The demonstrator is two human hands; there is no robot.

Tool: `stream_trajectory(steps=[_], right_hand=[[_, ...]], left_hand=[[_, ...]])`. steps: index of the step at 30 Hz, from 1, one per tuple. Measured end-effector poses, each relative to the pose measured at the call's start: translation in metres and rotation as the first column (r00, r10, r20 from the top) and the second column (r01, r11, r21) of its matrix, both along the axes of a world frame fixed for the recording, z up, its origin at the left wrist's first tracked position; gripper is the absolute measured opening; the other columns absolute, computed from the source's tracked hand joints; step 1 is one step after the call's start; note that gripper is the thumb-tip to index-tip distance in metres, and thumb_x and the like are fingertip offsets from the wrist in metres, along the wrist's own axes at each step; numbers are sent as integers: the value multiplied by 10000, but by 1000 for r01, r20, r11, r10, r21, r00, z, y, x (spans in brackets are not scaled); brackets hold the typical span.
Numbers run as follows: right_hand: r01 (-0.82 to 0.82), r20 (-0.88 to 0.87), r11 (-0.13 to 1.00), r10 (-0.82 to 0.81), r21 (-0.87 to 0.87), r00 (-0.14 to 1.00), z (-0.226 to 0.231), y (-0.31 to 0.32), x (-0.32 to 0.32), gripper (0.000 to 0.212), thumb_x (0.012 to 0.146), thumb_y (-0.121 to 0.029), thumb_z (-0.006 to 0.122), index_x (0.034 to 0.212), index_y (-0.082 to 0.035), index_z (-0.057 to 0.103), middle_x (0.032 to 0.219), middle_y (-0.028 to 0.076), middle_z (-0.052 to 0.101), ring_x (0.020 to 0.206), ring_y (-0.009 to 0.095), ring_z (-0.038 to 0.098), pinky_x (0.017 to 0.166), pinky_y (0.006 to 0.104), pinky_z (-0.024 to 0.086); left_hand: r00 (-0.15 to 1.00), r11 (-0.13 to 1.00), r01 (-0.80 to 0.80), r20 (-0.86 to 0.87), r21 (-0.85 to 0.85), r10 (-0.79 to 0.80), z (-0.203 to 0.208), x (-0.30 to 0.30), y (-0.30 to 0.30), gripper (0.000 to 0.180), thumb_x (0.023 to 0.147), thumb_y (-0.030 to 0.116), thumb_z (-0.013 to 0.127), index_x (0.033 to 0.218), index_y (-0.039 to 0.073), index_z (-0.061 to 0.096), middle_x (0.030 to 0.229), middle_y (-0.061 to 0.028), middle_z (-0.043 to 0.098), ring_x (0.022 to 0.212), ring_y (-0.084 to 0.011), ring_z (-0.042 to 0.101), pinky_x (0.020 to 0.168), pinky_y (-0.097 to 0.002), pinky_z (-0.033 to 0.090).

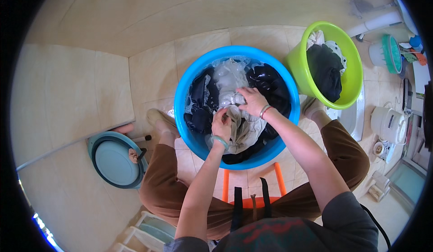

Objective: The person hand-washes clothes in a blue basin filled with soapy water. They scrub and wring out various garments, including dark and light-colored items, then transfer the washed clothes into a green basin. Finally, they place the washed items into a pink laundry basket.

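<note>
A big blue tub (pixel 181 112) stands on the floor between my legs, with wet laundry and suds in it. Bunched up in its middle is a pale beige garment (pixel 251 132), running up into a whitish, soaked part. My left hand (pixel 221 125), a green bangle at its wrist, has its fingers closed on the garment's near-left folds. Higher up and to the right, my right hand (pixel 254 102) touches the same cloth, thumb and fingers spread apart. Dark wet clothes (pixel 269 81) surround the pale garment on both sides.
At the upper right, a lime-green bucket (pixel 301 69) holds dark and white clothes. Teal basins (pixel 116 162) lean by the left wall. An orange stool (pixel 246 202) is beneath me. A white pail-like container (pixel 388 125) and a small basket (pixel 391 53) stand far right.
</note>
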State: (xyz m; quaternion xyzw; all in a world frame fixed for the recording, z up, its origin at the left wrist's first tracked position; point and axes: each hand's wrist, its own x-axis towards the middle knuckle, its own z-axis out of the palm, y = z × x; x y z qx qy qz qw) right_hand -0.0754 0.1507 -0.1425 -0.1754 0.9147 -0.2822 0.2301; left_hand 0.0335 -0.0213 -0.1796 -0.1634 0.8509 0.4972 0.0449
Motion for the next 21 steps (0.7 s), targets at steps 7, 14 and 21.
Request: stream_trajectory(steps=[7,14,21], right_hand=[[52,13,992,-54,116,998,-12,-1,13,649,774,-325,737,1356,-212,475,1313,70,512,1175,325,491,982,428,428],[201,-67,979,-198,32,978,-22,9,23,263,741,-264,758,981,-167,711,1101,35,577,1051,299,513,854,447,458],[146,-202,985,-162,-92,966,50,16,41,208,756,-264,723,843,-81,680,955,63,657,988,259,571,872,416,396]], left_hand=[[971,919,240,77,-314,-227,20,0,2,312,836,72,613,1148,89,620,1172,-166,588,1027,-351,606,858,-419,509],[903,893,392,279,-221,-328,31,11,1,91,811,110,584,878,99,645,992,-138,641,954,-350,620,843,-431,499],[940,936,284,252,-207,-230,19,16,-17,100,814,138,584,872,100,656,919,-127,670,911,-338,639,796,-429,520]])
